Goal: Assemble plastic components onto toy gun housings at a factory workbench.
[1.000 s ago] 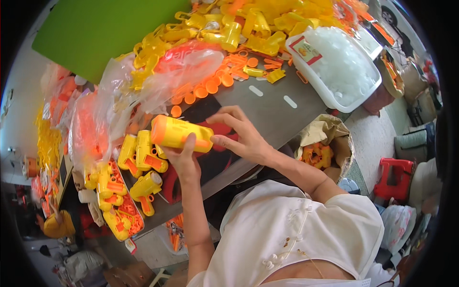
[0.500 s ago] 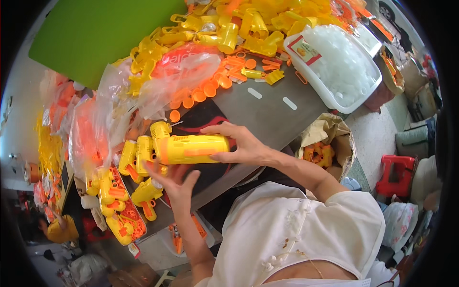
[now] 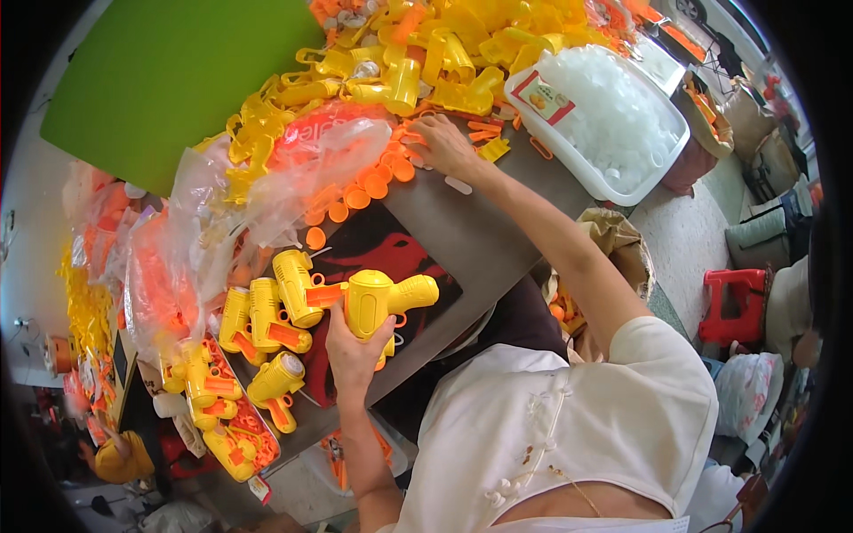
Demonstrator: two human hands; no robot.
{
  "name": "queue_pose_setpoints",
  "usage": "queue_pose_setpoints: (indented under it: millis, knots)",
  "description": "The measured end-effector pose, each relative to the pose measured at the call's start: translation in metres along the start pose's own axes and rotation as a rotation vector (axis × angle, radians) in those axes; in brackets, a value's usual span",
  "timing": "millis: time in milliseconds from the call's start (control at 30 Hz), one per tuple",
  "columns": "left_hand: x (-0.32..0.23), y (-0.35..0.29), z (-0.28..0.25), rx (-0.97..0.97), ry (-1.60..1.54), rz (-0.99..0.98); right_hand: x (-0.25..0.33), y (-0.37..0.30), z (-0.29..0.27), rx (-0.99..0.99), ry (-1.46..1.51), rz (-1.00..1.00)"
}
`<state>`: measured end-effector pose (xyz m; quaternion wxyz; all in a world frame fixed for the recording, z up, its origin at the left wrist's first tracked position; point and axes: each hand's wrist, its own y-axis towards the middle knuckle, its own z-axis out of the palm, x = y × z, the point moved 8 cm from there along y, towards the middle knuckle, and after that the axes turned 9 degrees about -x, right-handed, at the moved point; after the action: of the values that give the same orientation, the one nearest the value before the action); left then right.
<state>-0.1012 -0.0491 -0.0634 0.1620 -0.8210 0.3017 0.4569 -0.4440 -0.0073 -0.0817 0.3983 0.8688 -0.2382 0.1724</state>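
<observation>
My left hand (image 3: pixel 353 348) is closed around a yellow toy gun (image 3: pixel 369 306) with a rounded body, a stubby barrel pointing right and an orange part on its left side. My right hand (image 3: pixel 442 144) is stretched out to the far side of the table, its fingers bent down among small orange plastic parts (image 3: pixel 404 167). What lies between its fingertips is hidden. Left of the held toy lie several similar yellow toy guns (image 3: pixel 265 311) with orange handles. One more yellow toy gun (image 3: pixel 277 377) rests nearer to me, beside my left wrist.
Yellow plastic shells (image 3: pixel 462 62) are heaped at the back, next to a green board (image 3: pixel 178 80). At the right stands a white tub (image 3: pixel 657 169) of clear pieces. A long box (image 3: pixel 258 426) of orange parts sits at left, and a paper bag (image 3: pixel 622 240) below the table edge.
The yellow toy gun has passed from my right hand to my left and is turned, its barrel now to the right. My right hand has moved away to the orange parts.
</observation>
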Motion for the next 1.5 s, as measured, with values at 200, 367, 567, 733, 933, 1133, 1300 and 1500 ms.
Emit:
queue_pose_setpoints:
  millis: [200, 367, 567, 733, 933, 1133, 1300, 1500]
  knots:
    - [0.018, 0.008, -0.001, -0.047, 0.087, 0.027, 0.019, 0.001, 0.039, 0.016, 0.06, -0.272]
    - [0.014, 0.01, -0.001, -0.061, 0.155, 0.183, 0.0, 0.001, 0.013, 0.115, -0.155, -0.218]
    - [-0.003, 0.018, 0.011, -0.013, 0.14, 0.121, 0.007, 0.006, 0.043, 0.311, -0.258, -0.297]
    - [0.005, 0.013, 0.006, -0.021, -0.052, 0.074, 0.009, 0.014, 0.066, 0.323, -0.282, -0.152]
    - [0.02, -0.001, -0.005, 0.039, -0.39, -0.079, 0.001, 0.019, 0.073, 0.31, -0.224, 0.049]
    - [0.006, -0.008, -0.016, -0.031, -0.395, -0.033, 0.009, 0.017, 0.026, 0.513, 0.096, 0.211]
    - [-0.012, 0.0, -0.008, -0.105, -0.472, 0.097, 0.011, -0.002, -0.01, 0.35, 0.755, 0.545]
    - [-0.04, 0.004, 0.008, -0.177, -0.071, 0.42, 0.167, -0.075, -0.051, 0.778, 1.216, 0.424]
